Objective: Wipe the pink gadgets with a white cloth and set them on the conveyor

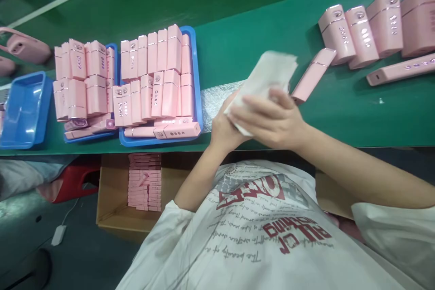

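Note:
Both my hands meet over the near edge of the green belt (258, 31). My right hand (272, 120) lies closed over a white cloth or pouch (268, 74), fingers pointing left. My left hand (222, 127) grips the same white piece from below and behind; its fingers are mostly hidden. Something may be wrapped inside; I cannot see it. A single pink device (311, 74) lies slanted on the belt just right of my hands. A strip of bubble wrap (214, 97) lies on the belt under them.
Two blue trays (196, 77) (113, 54) packed with several pink devices stand left of my hands, and an empty blue tray (23, 108) further left. More pink devices (363, 31) lie at the far right. A cardboard box (112, 199) of pink boxes sits below the belt.

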Demonstrator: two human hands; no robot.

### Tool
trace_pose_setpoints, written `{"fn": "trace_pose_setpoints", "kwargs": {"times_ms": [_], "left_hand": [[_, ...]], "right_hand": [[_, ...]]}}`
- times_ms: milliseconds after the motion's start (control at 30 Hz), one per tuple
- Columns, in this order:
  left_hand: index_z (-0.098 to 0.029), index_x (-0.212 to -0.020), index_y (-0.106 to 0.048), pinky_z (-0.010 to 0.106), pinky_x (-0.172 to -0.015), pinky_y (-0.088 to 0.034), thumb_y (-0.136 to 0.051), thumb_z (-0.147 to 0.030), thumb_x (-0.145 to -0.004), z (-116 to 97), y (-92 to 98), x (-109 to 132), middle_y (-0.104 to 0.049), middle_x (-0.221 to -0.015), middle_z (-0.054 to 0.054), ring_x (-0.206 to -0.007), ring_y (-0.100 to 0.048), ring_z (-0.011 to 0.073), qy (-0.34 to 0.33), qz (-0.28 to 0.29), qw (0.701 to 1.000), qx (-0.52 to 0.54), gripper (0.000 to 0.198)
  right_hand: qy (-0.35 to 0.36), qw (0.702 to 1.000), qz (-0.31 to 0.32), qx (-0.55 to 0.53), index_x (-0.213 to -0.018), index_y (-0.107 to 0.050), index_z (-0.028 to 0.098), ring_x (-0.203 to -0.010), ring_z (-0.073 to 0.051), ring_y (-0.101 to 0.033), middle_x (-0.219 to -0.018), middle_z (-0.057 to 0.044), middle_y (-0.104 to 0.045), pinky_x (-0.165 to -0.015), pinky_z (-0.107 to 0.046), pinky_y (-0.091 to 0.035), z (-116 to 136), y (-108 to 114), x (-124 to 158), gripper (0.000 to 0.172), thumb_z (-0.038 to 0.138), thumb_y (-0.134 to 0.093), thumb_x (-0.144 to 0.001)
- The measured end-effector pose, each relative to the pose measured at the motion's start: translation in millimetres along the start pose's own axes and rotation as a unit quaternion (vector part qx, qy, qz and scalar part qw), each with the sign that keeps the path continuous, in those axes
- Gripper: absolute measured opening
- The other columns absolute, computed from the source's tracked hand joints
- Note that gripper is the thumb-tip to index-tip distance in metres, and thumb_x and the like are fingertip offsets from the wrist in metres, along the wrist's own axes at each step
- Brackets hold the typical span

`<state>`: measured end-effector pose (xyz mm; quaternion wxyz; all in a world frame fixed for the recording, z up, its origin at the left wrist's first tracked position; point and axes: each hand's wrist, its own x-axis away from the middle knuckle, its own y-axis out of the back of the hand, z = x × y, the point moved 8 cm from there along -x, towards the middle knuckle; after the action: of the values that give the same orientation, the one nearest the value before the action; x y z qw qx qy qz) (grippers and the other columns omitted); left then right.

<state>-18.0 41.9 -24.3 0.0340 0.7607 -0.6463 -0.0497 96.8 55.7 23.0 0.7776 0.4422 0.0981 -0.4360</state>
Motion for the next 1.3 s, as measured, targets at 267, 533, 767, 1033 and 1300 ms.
{"fn": "trace_pose_setpoints", "kwargs": {"times_ms": [267, 533, 767, 1033, 1300], "left_hand": [[-0.018, -0.118, -0.049, 0.046, -0.100, -0.045, -0.080, -0.040, -0.061, -56.9, -34.5, -26.2, -0.058, -0.121, 0.014, -0.115, -0.055, 0.0334, -0.138, 0.036, 0.967, -0.210, 0.069], [-0.017, -0.120, -0.048, 0.045, -0.096, -0.047, -0.078, -0.035, -0.061, -54.9, -36.6, -29.4, -0.056, -0.120, 0.015, -0.118, -0.053, 0.0343, -0.118, 0.048, 0.960, -0.251, 0.068], [-0.017, -0.112, -0.054, 0.040, -0.091, -0.049, -0.077, -0.049, -0.059, -26.1, -2.9, -31.6, -0.063, -0.114, 0.012, -0.106, -0.061, 0.0280, 0.006, -0.037, 0.999, -0.010, 0.066], [-0.019, -0.104, -0.061, 0.037, -0.076, -0.058, -0.057, -0.058, -0.067, -13.8, -22.2, -7.7, -0.071, -0.102, 0.008, -0.105, -0.065, 0.0297, 0.152, 0.025, 0.944, 0.293, 0.053], [-0.016, -0.106, -0.063, 0.036, -0.083, -0.057, -0.043, -0.063, -0.079, -34.0, -34.2, -10.4, -0.072, -0.097, 0.009, -0.103, -0.067, 0.0268, 0.237, -0.027, 0.879, 0.414, 0.058]], "right_hand": [[-0.016, 0.956, -0.284, 0.078, -0.137, -0.052, 0.031, -0.137, -0.024, -0.043, -0.141, -0.003, -0.054, -0.115, -0.050, -0.037, -13.0, 68.4, -0.8, 0.040, 0.029, -0.038, -0.100], [0.101, 0.971, -0.156, 0.148, -0.125, -0.061, 0.038, -0.130, -0.023, -0.052, -0.127, 0.004, -0.064, -0.114, -0.049, -0.040, 2.2, 46.0, 0.5, 0.033, 0.037, -0.043, -0.097], [-0.178, 0.910, -0.358, -0.105, -0.134, -0.054, 0.025, -0.121, -0.025, -0.060, -0.122, -0.008, -0.068, -0.094, -0.041, -0.056, -85.4, 79.0, 18.5, 0.056, 0.056, -0.024, -0.098], [-0.084, 0.959, -0.218, -0.161, -0.142, -0.047, 0.028, -0.143, -0.023, -0.033, -0.154, -0.004, -0.037, -0.115, -0.048, -0.037, -20.0, 61.7, -3.4, 0.049, 0.047, -0.025, -0.102], [0.089, 0.973, -0.173, 0.125, -0.154, -0.024, 0.024, -0.149, -0.023, -0.011, -0.153, -0.005, -0.037, -0.123, -0.050, -0.020, 42.4, 17.6, 12.8, 0.055, 0.039, -0.031, -0.101]]}}
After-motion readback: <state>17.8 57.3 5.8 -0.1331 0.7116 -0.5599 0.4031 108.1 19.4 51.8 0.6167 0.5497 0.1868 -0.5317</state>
